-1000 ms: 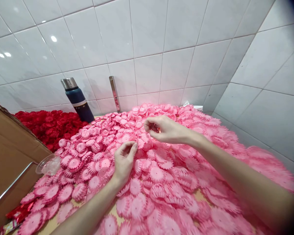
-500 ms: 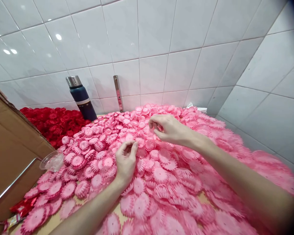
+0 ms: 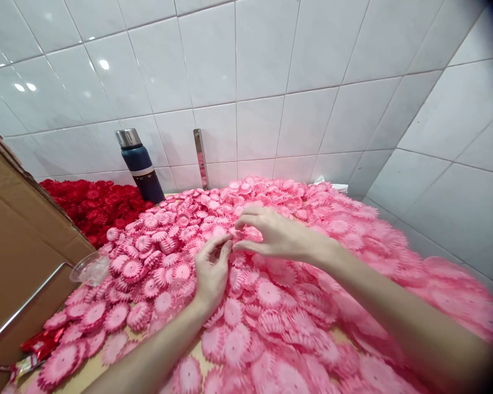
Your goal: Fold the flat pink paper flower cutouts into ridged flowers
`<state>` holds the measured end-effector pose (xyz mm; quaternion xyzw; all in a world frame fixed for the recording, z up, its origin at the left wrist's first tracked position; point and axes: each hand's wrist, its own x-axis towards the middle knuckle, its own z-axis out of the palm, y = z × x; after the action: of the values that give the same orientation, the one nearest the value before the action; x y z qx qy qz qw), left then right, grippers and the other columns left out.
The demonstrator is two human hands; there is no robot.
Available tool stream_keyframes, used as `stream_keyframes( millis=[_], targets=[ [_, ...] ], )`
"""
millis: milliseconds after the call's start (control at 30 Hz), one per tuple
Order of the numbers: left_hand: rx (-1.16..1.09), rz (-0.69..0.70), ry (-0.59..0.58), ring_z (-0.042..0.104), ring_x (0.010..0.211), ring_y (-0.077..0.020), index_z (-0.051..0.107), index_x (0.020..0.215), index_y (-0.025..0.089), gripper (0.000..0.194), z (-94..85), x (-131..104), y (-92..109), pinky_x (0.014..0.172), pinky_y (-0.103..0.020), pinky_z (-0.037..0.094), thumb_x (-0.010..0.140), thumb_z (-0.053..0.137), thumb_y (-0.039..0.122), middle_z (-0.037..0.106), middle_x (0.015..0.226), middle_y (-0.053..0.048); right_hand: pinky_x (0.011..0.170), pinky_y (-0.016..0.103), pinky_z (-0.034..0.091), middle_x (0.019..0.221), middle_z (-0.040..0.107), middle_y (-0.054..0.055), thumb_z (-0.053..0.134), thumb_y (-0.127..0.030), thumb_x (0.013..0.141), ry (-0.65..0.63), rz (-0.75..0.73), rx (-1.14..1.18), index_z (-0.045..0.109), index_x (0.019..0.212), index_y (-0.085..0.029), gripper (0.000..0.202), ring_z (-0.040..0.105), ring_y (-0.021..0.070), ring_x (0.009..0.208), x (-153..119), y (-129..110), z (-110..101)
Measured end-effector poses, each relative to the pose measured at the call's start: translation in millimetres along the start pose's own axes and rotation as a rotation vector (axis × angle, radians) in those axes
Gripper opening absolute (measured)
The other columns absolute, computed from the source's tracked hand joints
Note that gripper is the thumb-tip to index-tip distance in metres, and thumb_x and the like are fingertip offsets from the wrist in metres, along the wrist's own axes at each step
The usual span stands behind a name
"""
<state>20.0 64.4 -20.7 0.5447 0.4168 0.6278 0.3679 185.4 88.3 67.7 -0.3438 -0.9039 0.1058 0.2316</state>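
Note:
Fluted pink discs (image 3: pixel 269 294) are heaped over the table under both hands. My left hand (image 3: pixel 212 268) is pinched at the middle of the view; whatever lies between its fingertips is too small to name. Right beside it, my right hand (image 3: pixel 271 232) has thumb and fingers curved around a thin pink petal-like piece (image 3: pixel 246 234). The fingertips of the two hands nearly meet at that piece.
A dark blue bottle (image 3: pixel 142 169) and a metal strip (image 3: pixel 201 158) stand by the tiled wall. Red pieces (image 3: pixel 98 205) are piled at the back left, behind a cardboard box (image 3: pixel 20 219). A clear plastic dish (image 3: pixel 91 268) and red wrappers (image 3: pixel 43 343) lie left.
My right hand has moved left and down, up to my left hand, and its fingers have spread around the pink piece. The left hand has hardly moved. The view has shifted slightly.

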Motion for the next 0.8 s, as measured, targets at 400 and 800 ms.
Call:
stream_keyframes(
  millis=[400, 800],
  targets=[
    [-0.126, -0.03, -0.055, 0.064, 0.083, -0.0152, 0.064, 0.087, 0.016, 0.014, 5.8, -2.0, 4.5, 0.079, -0.027, 0.052, 0.074, 0.07, 0.017, 0.066, 0.088, -0.004, 0.071, 0.029, 0.045, 0.079, 0.068, 0.003, 0.054, -0.022, 0.086, -0.059, 0.087, 0.268, 0.065, 0.08, -0.017, 0.014, 0.059, 0.0141, 0.074, 1.8, 0.5, 2.7],
    [-0.105, 0.109, -0.003, 0.062, 0.092, -0.0167, 0.068, 0.08, 0.019, 0.008, 3.8, -3.5, 2.3, 0.081, -0.028, 0.053, 0.073, 0.071, 0.018, 0.063, 0.094, -0.004, 0.068, 0.028, 0.048, 0.078, 0.069, 0.004, 0.056, -0.024, 0.082, -0.003, 0.136, 0.437, 0.068, 0.081, -0.015, 0.014, 0.061, 0.0143, 0.072, 3.0, 3.2, 7.0]
  ],
)
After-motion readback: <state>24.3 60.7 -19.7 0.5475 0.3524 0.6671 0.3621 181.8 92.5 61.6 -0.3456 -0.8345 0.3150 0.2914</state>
